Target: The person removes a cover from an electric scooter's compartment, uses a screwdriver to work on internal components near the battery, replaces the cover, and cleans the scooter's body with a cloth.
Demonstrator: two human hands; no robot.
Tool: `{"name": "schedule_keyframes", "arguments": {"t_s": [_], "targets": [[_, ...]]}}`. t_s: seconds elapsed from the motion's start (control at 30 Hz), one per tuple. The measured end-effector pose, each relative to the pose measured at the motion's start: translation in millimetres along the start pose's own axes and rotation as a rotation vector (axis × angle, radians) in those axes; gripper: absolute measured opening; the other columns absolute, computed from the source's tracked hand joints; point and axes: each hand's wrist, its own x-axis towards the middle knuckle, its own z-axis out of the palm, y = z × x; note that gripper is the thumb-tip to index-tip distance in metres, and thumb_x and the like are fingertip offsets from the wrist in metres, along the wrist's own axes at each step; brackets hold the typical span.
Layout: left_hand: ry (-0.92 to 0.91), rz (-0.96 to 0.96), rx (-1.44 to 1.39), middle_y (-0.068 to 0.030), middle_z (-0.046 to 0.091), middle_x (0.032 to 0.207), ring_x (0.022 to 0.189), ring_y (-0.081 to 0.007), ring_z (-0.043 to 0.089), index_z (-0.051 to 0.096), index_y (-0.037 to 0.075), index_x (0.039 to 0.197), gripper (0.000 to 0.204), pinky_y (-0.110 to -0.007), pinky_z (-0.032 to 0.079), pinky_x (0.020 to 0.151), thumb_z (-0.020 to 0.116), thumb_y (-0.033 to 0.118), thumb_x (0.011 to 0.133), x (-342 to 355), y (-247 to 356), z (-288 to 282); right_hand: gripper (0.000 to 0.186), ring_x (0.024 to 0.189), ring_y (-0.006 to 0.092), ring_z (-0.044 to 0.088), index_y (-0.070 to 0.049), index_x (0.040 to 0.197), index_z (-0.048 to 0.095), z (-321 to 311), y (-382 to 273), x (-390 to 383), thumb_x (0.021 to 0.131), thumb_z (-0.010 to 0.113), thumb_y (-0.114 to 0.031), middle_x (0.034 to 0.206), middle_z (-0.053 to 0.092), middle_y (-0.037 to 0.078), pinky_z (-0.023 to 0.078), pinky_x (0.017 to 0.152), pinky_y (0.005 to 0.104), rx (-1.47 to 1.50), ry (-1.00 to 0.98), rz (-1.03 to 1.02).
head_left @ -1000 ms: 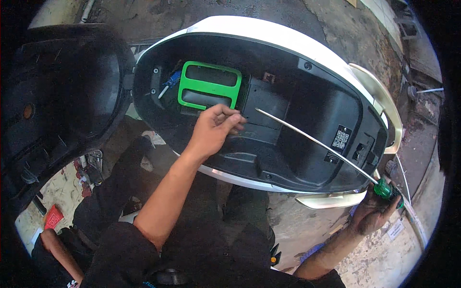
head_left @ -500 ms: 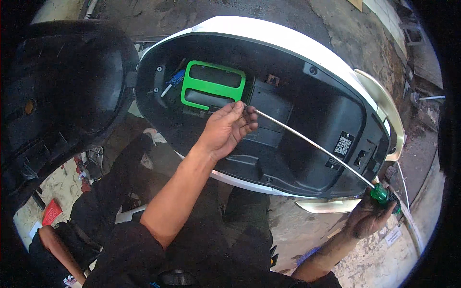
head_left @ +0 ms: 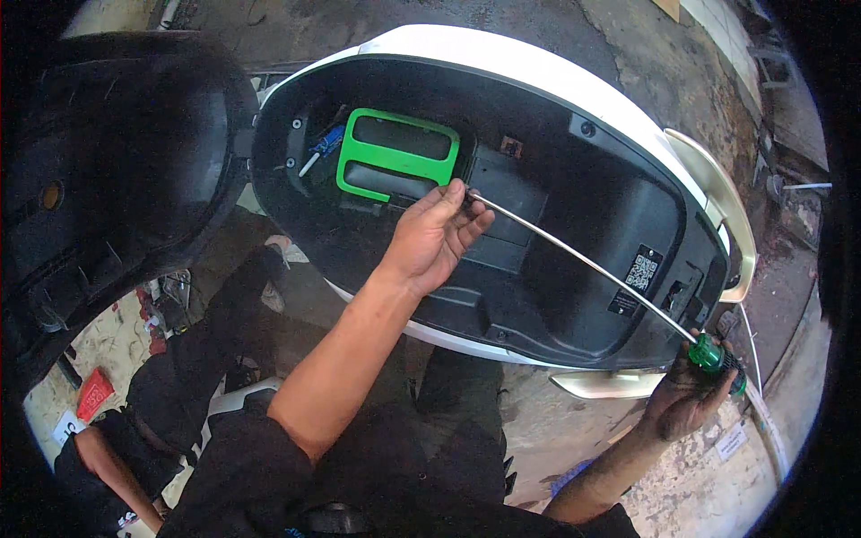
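An open under-seat storage bin point(head_left: 592, 179) in a white scooter body holds a green frame point(head_left: 399, 161) and a small blue screwdriver point(head_left: 327, 141) at its left end. My left hand point(head_left: 433, 233) pinches the tip end of a long screwdriver's steel shaft point(head_left: 583, 260), just below the green frame; whatever is at its fingertips is hidden. My right hand point(head_left: 682, 399) grips that screwdriver's green handle point(head_left: 708, 354) beside the bin's right end.
The black seat point(head_left: 134, 179) stands raised on the left. A gold grab rail point(head_left: 731, 220) curves along the right end. A co-worker's arm point(head_left: 108, 466) and dark-clothed legs are at lower left, near a red object point(head_left: 94, 394). A pale pipe point(head_left: 767, 430) lies at right.
My left hand has moved right and slightly up, closing on the screwdriver's tip end. My right hand still grips the handle, with little movement.
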Motion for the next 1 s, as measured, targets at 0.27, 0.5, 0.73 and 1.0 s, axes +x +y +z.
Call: {"name": "schedule_keyframes", "arguments": {"t_s": [0.27, 0.5, 0.73, 1.0], "targets": [[-0.032, -0.024, 0.077, -0.0053, 0.062, 0.093, 0.087, -0.0143, 0.063, 0.058, 0.005, 0.098, 0.016, -0.03, 0.057, 0.085, 0.051, 0.02, 0.099, 3.8, -5.5, -4.9, 0.051, 0.117, 0.0377, 0.053, -0.001, 0.135, 0.04, -8.1, -7.3, -3.6, 0.098, 0.046, -0.036, 0.121, 0.054, 0.021, 0.051, 0.093, 0.044, -0.047, -0.13, 0.027], [0.09, -0.174, 0.136, -0.006, 0.062, 0.093, 0.089, -0.0195, 0.063, 0.058, 0.003, 0.101, 0.023, -0.034, 0.056, 0.08, 0.058, 0.026, 0.096, 12.7, -14.4, 9.3, 0.052, 0.123, 0.0414, 0.048, 0.0, 0.137, 0.037, -8.8, -0.1, -8.8, 0.098, 0.048, -0.032, 0.129, 0.049, 0.024, 0.043, 0.103, 0.0488, -0.003, -0.178, 0.018], [0.391, 0.394, 1.683, -0.0149, 0.066, 0.084, 0.077, -0.0284, 0.066, 0.057, -0.003, 0.104, 0.053, -0.037, 0.053, 0.071, 0.084, 0.028, 0.07, 37.0, 3.1, 8.2, 0.05, 0.124, 0.0435, 0.047, 0.0, 0.136, 0.038, -1.9, -1.8, -1.7, 0.097, 0.049, -0.029, 0.129, 0.049, 0.025, 0.041, 0.106, 0.05, -0.087, -0.199, -0.067], [0.461, 0.248, 1.7, -0.0149, 0.07, 0.089, 0.085, -0.0283, 0.069, 0.069, 0.0, 0.097, 0.051, -0.037, 0.053, 0.076, 0.089, 0.03, 0.061, 58.9, 9.2, -6.2, 0.053, 0.119, 0.0428, 0.052, -0.006, 0.133, 0.043, 13.2, -4.4, 2.7, 0.092, 0.056, -0.036, 0.124, 0.054, 0.02, 0.043, 0.099, 0.0505, -0.177, -0.142, -0.059]]}}
